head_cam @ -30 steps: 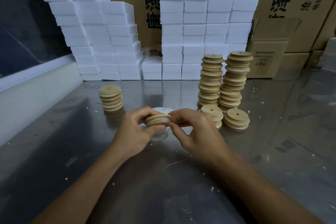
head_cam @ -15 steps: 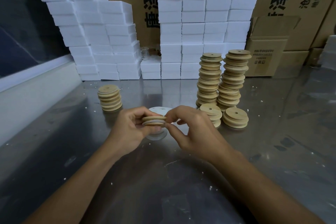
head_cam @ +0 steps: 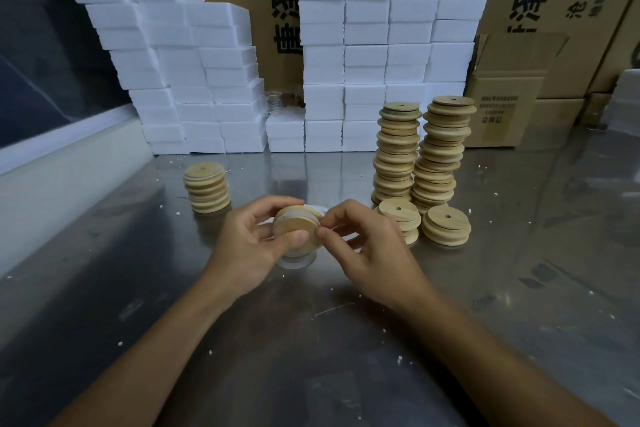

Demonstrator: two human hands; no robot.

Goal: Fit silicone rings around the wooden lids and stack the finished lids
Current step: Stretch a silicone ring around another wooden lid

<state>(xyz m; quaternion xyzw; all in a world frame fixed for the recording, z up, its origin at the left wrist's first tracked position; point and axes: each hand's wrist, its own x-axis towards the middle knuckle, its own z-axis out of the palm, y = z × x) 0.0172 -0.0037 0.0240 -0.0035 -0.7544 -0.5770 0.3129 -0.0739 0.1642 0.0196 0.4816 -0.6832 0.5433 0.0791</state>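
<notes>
Change: the wooden lid (head_cam: 297, 228) has tipped from edge-on to flat face toward the camera.
Hands: left hand (head_cam: 250, 246) grips the lid above the bench (head_cam: 138, 288); right hand (head_cam: 367, 250) pinches its rim.
Meaning: the ring is probably nearly seated; stacking comes next.

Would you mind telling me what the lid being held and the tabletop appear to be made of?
The lid looks like unfinished pale wood: matte, with faint grain. The tabletop seems to be brushed stainless steel: grey, with dull reflections of the lid stacks.
</notes>
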